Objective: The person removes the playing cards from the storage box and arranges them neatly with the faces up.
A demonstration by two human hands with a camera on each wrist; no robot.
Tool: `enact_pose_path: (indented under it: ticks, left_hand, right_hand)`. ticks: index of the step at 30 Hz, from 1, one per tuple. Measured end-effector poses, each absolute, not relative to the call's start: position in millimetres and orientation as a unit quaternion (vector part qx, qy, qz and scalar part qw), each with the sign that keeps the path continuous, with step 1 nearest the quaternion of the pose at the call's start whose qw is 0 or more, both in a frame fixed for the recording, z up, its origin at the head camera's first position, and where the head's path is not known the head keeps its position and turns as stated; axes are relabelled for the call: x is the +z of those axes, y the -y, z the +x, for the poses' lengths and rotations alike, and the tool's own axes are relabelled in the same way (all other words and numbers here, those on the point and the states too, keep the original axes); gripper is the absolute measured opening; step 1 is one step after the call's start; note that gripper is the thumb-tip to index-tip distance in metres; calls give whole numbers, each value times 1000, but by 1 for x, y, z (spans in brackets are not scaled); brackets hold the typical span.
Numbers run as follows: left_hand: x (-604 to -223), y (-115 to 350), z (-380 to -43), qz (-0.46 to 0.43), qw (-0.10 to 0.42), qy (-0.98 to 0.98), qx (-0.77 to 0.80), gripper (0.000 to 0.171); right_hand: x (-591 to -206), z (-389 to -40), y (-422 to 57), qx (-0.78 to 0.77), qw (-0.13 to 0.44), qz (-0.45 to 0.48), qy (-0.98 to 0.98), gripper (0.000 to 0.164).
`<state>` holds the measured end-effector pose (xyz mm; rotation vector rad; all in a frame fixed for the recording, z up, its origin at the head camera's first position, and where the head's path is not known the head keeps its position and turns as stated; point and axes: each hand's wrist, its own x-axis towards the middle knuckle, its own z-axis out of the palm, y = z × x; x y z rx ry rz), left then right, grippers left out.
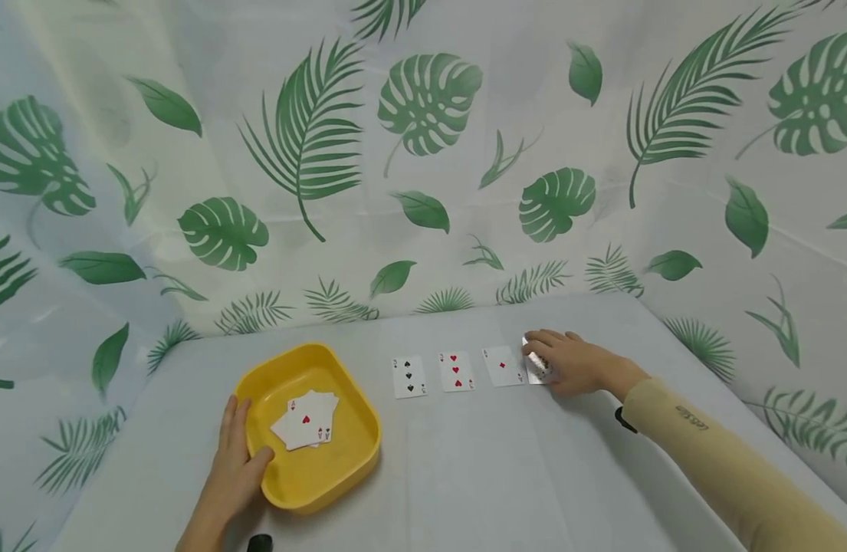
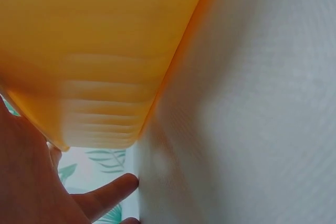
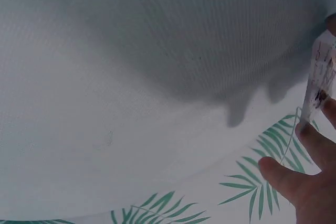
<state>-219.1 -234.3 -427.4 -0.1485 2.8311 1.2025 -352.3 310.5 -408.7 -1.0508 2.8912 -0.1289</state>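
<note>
While the tray [image 1: 350, 452] is touched by the left hand [image 1: 231, 466], fingers spread, the white card [image 1: 536, 374] pinched by the right hand [image 1: 579, 365] beside the ace of diamonds [image 1: 503, 368] is best kept unbent.

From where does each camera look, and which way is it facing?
Head: worn on the head, facing forward and down at the yellow tray and playing cards; left hand, right hand and sleeve show.
Left wrist: on that wrist, facing the tray's outer side; left fingers show.
Right wrist: on that wrist, facing the white tabletop and one card; right fingers show.
Head and left wrist share the tray.
</note>
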Motion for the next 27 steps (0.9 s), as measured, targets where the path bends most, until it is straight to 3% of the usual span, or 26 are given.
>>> enact_pose_path:
  ticks: [17, 23, 27]
  left_hand:
    - [-428, 233, -218, -60, 34, -920, 386, 89]
    - [-429, 235, -219, -65, 34, -921, 382, 88]
    - [-429, 235, -220, -60, 34, -920, 385, 88]
  right_hand:
    - [-403, -366, -305, -49, 133, -261, -955, 83]
    - [-405, -364, -302, -61, 135, -246, -958, 85]
    - [-405, -364, -304, -65, 100, -258, -959, 78]
